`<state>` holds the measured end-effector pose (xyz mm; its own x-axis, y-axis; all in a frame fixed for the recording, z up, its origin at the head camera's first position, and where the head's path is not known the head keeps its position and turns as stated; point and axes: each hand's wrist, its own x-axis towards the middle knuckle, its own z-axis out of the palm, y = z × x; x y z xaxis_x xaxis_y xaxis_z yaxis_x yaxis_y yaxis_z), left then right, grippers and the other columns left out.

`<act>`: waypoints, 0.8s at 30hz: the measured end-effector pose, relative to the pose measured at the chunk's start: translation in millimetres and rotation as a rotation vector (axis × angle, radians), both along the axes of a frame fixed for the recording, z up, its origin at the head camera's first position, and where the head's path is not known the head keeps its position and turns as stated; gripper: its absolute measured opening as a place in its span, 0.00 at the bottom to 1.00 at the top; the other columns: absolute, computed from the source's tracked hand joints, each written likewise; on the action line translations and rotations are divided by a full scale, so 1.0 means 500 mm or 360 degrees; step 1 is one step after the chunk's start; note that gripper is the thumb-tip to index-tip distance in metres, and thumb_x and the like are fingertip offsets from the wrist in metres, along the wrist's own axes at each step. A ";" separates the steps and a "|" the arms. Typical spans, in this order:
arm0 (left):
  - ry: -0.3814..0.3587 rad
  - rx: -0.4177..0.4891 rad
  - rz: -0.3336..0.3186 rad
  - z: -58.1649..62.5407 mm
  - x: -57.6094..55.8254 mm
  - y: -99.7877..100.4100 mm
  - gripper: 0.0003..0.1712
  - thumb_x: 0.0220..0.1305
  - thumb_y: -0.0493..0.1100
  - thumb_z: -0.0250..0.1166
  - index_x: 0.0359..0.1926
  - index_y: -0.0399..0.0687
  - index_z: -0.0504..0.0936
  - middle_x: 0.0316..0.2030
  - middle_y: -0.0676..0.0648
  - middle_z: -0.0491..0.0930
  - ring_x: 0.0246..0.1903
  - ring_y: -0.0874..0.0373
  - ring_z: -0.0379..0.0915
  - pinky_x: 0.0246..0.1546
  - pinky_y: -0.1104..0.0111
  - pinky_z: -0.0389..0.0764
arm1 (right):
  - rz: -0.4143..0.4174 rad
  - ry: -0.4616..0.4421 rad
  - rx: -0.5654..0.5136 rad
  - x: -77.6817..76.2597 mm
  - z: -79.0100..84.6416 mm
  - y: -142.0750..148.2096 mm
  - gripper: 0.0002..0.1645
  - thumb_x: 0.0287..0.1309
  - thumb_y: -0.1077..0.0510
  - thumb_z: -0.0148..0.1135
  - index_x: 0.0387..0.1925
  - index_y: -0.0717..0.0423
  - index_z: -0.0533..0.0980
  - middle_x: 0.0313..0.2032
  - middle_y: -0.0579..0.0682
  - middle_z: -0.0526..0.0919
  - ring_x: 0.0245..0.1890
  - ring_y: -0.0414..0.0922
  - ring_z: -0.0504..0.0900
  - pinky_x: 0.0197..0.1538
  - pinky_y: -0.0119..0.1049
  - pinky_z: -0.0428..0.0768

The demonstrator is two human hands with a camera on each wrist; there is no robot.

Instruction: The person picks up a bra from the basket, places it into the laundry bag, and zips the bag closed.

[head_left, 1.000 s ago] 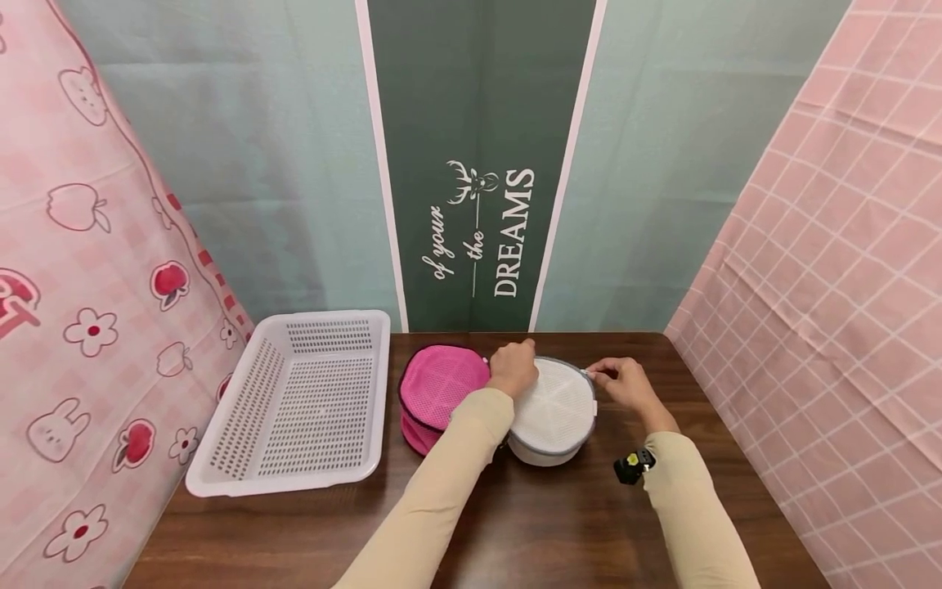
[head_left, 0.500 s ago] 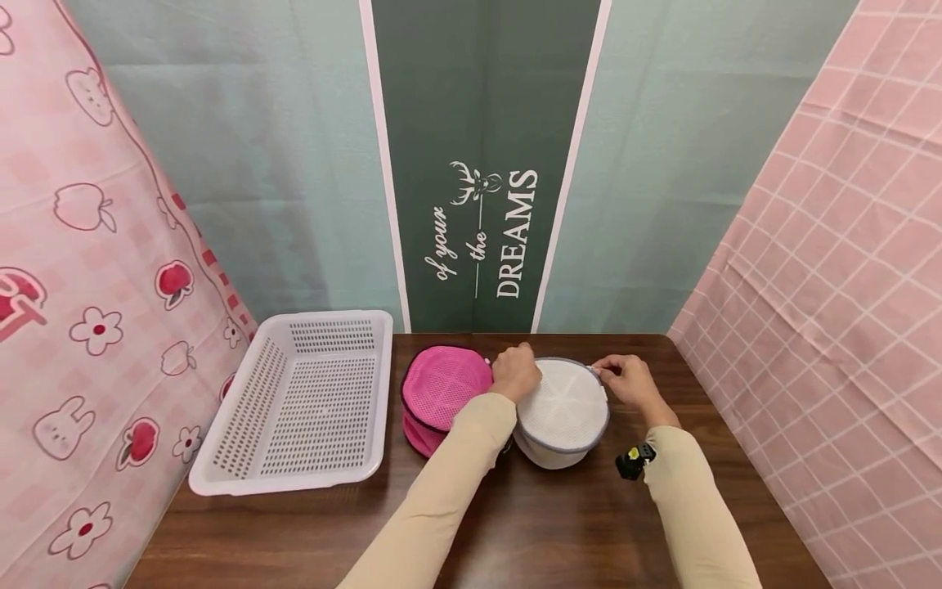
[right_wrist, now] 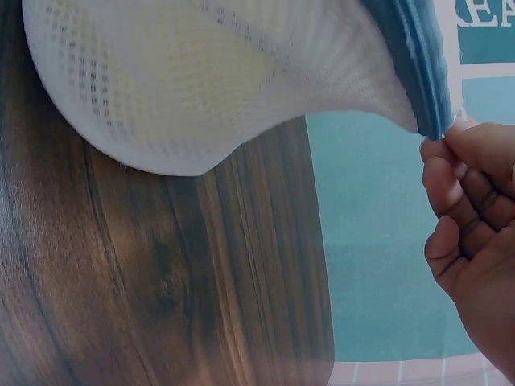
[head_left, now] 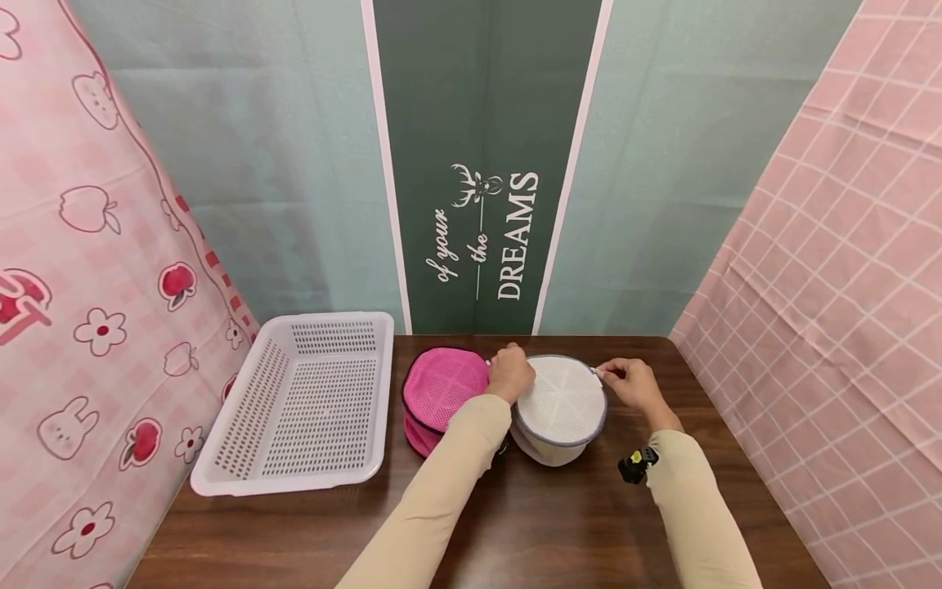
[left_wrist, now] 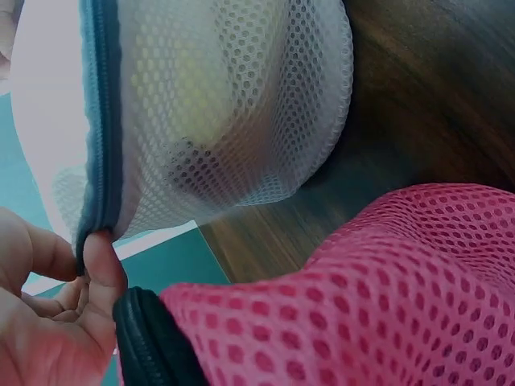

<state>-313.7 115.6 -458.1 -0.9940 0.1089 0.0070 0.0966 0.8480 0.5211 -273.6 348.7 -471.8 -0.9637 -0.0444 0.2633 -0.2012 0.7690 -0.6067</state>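
Note:
A round white mesh laundry bag (head_left: 561,401) with a grey-blue zipped rim stands on the table. My left hand (head_left: 511,373) pinches its rim on the left side; the left wrist view shows thumb and finger on the zipper edge (left_wrist: 100,129). On the opposite side my right hand (head_left: 631,383) pinches a small tab at the rim, seen close up in the right wrist view beside the blue zipper band (right_wrist: 418,64). Something yellowish shows through the white mesh (left_wrist: 201,88). Left of it sits a pink mesh laundry bag (head_left: 444,388) with a black rim, partly covered by my left forearm.
A white perforated plastic basket (head_left: 324,417) stands on the left of the brown wooden table (head_left: 552,523). Pink cloth hangs at both sides, and a green curtain (head_left: 486,98) with white lettering backs the table.
The white bag's top has shifted slightly right and its side shows more below the rim. My right hand has moved a little to the right, still pinching the rim.

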 end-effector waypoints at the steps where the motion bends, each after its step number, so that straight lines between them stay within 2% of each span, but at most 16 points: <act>1: 0.0000 0.0011 -0.0013 0.000 0.000 -0.001 0.15 0.59 0.43 0.59 0.42 0.35 0.75 0.35 0.40 0.79 0.37 0.46 0.78 0.38 0.58 0.76 | 0.0003 -0.0007 0.0001 0.000 0.000 0.000 0.06 0.57 0.64 0.60 0.32 0.64 0.81 0.27 0.53 0.81 0.25 0.45 0.70 0.27 0.37 0.69; 6: 0.0035 0.0021 -0.0101 -0.001 0.004 -0.011 0.13 0.60 0.41 0.60 0.42 0.36 0.76 0.34 0.39 0.79 0.36 0.47 0.78 0.36 0.58 0.77 | -0.0019 -0.0074 -0.0004 0.003 -0.003 -0.003 0.06 0.57 0.64 0.60 0.33 0.64 0.81 0.28 0.53 0.81 0.25 0.46 0.70 0.28 0.38 0.70; 11: 0.0061 -0.0024 -0.0112 -0.003 0.006 -0.018 0.10 0.60 0.40 0.60 0.41 0.40 0.77 0.34 0.41 0.80 0.36 0.48 0.78 0.36 0.58 0.77 | -0.0005 -0.0074 -0.0010 0.000 -0.006 -0.009 0.06 0.57 0.63 0.61 0.33 0.63 0.82 0.28 0.53 0.82 0.26 0.46 0.71 0.29 0.39 0.70; 16: 0.0084 -0.0056 -0.0144 0.000 0.010 -0.020 0.11 0.62 0.41 0.58 0.43 0.40 0.78 0.36 0.42 0.76 0.37 0.47 0.77 0.37 0.58 0.76 | -0.0029 -0.0044 0.0003 0.004 -0.005 -0.011 0.09 0.58 0.63 0.60 0.36 0.66 0.81 0.31 0.57 0.82 0.28 0.46 0.73 0.30 0.39 0.72; 24: 0.0277 0.0130 -0.0282 0.004 0.036 -0.054 0.10 0.63 0.42 0.58 0.43 0.42 0.77 0.40 0.43 0.72 0.39 0.50 0.75 0.38 0.63 0.75 | -0.0175 0.0095 -0.0016 0.046 -0.017 -0.027 0.11 0.58 0.66 0.57 0.42 0.67 0.79 0.32 0.59 0.81 0.29 0.50 0.76 0.29 0.40 0.74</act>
